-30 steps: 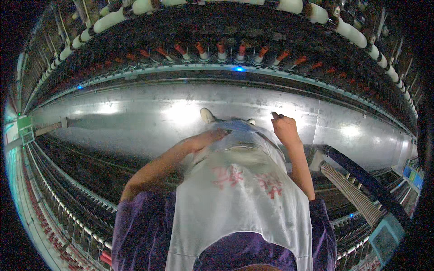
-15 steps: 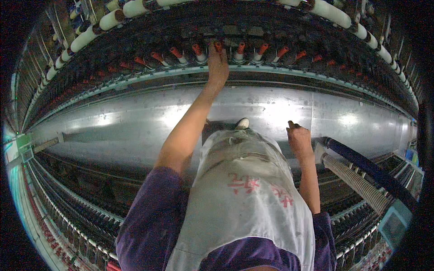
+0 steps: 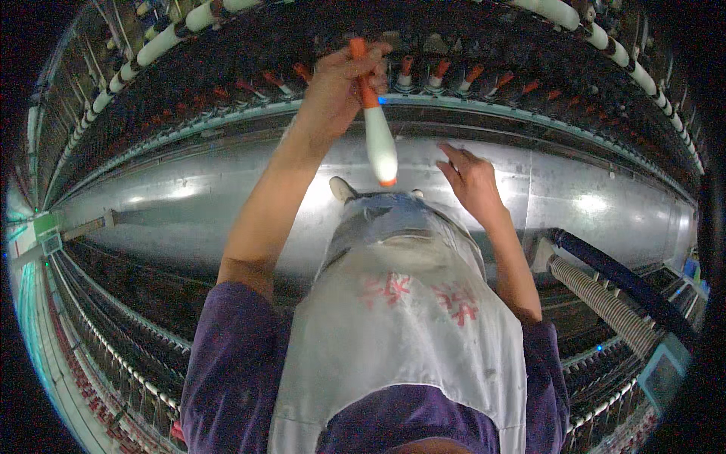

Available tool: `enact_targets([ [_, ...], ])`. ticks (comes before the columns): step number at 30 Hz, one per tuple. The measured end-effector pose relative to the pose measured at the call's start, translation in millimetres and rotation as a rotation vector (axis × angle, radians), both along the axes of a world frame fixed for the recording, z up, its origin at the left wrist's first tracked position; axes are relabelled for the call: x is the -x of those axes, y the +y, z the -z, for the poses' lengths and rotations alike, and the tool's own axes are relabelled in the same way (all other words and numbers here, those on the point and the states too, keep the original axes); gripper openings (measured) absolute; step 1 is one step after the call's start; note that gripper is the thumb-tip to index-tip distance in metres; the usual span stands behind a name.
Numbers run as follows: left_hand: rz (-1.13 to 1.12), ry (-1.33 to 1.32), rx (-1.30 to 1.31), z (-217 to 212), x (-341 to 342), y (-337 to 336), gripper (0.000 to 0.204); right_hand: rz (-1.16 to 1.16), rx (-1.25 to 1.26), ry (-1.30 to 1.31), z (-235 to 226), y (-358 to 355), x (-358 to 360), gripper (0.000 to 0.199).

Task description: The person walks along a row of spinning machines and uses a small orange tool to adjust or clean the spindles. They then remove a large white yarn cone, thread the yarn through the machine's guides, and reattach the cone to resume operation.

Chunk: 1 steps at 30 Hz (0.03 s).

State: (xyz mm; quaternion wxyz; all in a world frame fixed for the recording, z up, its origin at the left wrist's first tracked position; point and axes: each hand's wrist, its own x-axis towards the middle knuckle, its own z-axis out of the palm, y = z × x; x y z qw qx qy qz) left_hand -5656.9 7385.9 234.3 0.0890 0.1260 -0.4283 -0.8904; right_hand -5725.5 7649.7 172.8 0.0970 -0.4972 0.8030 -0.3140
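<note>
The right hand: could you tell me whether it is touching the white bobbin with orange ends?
Apart. The head view shows a shiny metal gap between the right hand and the bobbin, gripped by the left hand.

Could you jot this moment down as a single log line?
left hand: holds yarn bobbin | right hand: open, empty, above apron pouch | backdrop: spindle row

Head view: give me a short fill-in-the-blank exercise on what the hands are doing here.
1. The bobbin is held in the ___ hand.
2. The bobbin's wound yarn is ___ in colour.
3. The right hand is open and holds ___.
4. The apron pouch lies ___ the bobbin.

Missing words: left; white; nothing; below
</note>
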Motion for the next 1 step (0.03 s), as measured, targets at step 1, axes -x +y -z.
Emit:
enact_targets([
  [1,-0.004,-0.147,-0.138,11.2,-1.2,1.6,0.032,-0.027,-0.047,-0.143,-18.9,-16.4,-2.1,0.037],
])
